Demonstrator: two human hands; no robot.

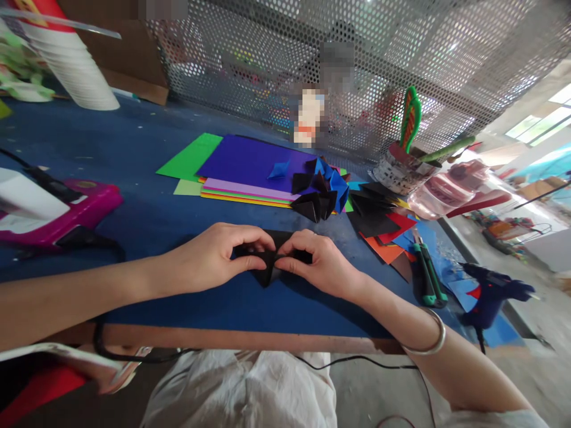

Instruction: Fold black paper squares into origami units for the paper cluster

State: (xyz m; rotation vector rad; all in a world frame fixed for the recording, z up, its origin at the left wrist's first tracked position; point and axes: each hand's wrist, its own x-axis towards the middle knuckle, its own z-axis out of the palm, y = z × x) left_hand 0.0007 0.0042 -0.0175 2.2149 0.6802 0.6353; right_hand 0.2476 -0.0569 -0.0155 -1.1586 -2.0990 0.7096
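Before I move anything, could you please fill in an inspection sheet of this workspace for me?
Surface: blue tabletop with a brown front edge.
Work pieces: black folded-paper piece in hand; small blue and black folded-paper pieces beyond, beside a purple paper sheet.
Clutter: green-and-black cutter-like tool and dark blue glue gun at right; stacked white cups and magenta-and-white device at left.
Hands: left hand and right hand both pinch the black piece.
Cables: black cable crosses the front edge at left; another black lead hangs from the glue gun.
Surroundings: grey perforated metal screen behind.
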